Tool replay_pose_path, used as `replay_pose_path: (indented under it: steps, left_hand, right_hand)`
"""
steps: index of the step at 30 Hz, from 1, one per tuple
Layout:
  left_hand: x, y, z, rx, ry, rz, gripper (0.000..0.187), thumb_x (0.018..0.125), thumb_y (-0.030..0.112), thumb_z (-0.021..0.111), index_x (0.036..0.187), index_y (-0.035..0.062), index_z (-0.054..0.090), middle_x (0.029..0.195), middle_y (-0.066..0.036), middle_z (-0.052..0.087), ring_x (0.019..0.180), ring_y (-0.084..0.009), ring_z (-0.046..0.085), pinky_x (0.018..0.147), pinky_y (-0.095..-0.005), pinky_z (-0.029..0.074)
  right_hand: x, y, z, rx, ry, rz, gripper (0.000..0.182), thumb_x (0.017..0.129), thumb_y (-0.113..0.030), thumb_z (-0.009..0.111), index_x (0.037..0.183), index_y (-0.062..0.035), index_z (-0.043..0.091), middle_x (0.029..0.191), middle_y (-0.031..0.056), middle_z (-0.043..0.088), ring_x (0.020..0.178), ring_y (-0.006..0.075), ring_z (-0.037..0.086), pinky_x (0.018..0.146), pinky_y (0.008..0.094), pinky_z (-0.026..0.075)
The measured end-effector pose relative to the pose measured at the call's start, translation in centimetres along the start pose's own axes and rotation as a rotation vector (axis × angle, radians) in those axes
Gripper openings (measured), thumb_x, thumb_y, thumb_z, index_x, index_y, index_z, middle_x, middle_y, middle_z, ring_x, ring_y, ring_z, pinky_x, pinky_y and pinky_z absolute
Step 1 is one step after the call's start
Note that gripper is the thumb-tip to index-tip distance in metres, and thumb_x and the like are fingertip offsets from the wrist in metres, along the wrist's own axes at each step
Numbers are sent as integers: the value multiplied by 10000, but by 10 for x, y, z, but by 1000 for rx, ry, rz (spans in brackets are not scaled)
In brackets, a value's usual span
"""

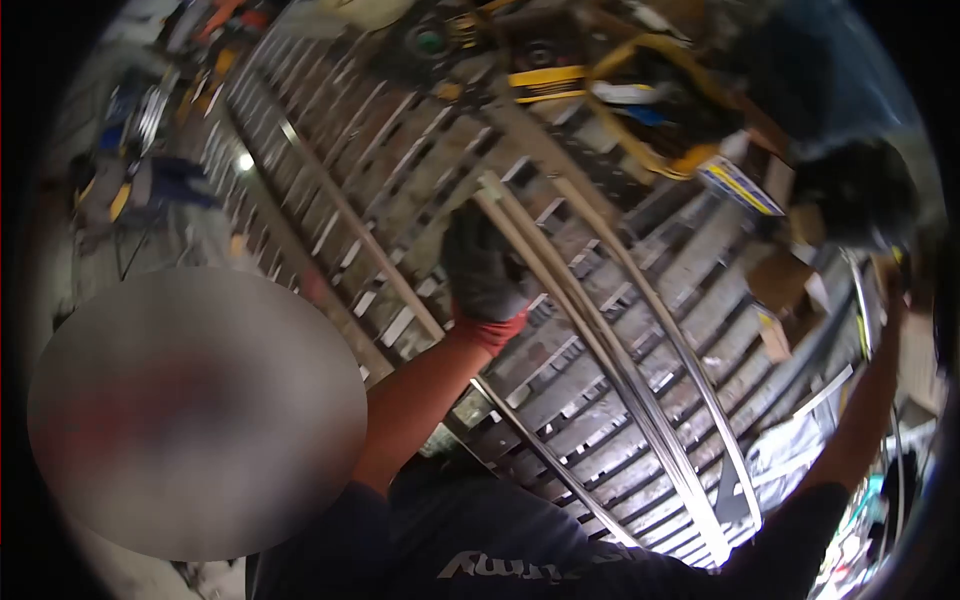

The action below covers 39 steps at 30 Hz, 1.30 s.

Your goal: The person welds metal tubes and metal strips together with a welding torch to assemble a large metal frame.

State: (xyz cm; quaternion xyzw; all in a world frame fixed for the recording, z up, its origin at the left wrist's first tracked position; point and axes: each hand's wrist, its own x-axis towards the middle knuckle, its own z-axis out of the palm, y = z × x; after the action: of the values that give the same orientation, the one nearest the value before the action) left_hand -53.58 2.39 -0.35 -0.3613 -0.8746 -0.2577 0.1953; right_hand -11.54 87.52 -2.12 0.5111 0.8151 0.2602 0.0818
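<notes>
My left hand [485, 262], in a grey and black glove with a red cuff, is at the upper end of a pair of long metal tubes [600, 335]. Its blurred fingers appear curled against the tubes, partly hidden behind them. Another metal tube [665, 320] lies to the right, and a further long tube [375, 250] runs to the left; all rest over a slatted metal rack [560, 390]. My right arm reaches up along the right edge. Its hand [890, 275] is dark and blurred near a black rounded object [860, 190], so its fingers cannot be made out.
A yellow-edged tool bag [650, 160] sits at the back, beside a blue and yellow box [740, 185]. Brown cardboard [780, 285] lies on the right. Gloves or cloth [165, 185] lie at far left. A blurred grey oval covers the lower left.
</notes>
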Motion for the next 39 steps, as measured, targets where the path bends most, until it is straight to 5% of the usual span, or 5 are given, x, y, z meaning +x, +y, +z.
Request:
replay_pose_path:
  steps: [13, 24, 28, 32, 39]
  left_hand:
    - [-2, 6, -3, 0, -88, -259, 885, 783, 292, 685, 1544, -102, 465, 1586, -379, 447, 1479, -592, 422, 1253, -668, 319]
    - [-5, 3, -24, -392, -429, -617, 818, 821, 292, 822, 1549, 36, 548, 1563, -236, 531, 1449, -419, 504, 1236, -552, 384]
    - [-16, -16, -15, -604, -450, -376, 587, 844, 277, 858, 1358, 55, 680, 1327, -162, 688, 1260, -339, 653, 1117, -499, 507]
    - [-9, -17, 16, -119, -278, 19, 532, 882, 361, 808, 1291, 37, 710, 1290, -200, 727, 1211, -399, 695, 1092, -543, 541]
    - [-1, 4, -8, 148, -125, -35, 553, 926, 264, 693, 1437, 54, 665, 1442, -247, 674, 1343, -437, 626, 1144, -535, 504]
  right_hand:
    - [59, -331, -27, 397, -93, -201, 612, 1010, -496, 681, 1349, 12, 648, 1239, 263, 727, 1071, 418, 752, 931, 511, 597]
    - [37, -256, 7, 480, -125, -255, 460, 982, -319, 770, 1287, 2, 649, 1166, 206, 736, 1071, 370, 734, 968, 485, 568]
    - [-117, -64, -50, 497, -28, 73, 417, 971, -255, 802, 1264, -1, 649, 1139, 186, 739, 1071, 352, 727, 982, 475, 557]
    - [-360, -99, -207, 796, 326, 390, 384, 961, -191, 835, 1241, -5, 649, 1112, 166, 742, 1071, 335, 720, 995, 466, 547]
    - [-705, -188, -410, 926, -125, -86, 799, 910, -264, 853, 1602, -143, 473, 1458, 186, 556, 1417, 349, 529, 1153, 599, 346]
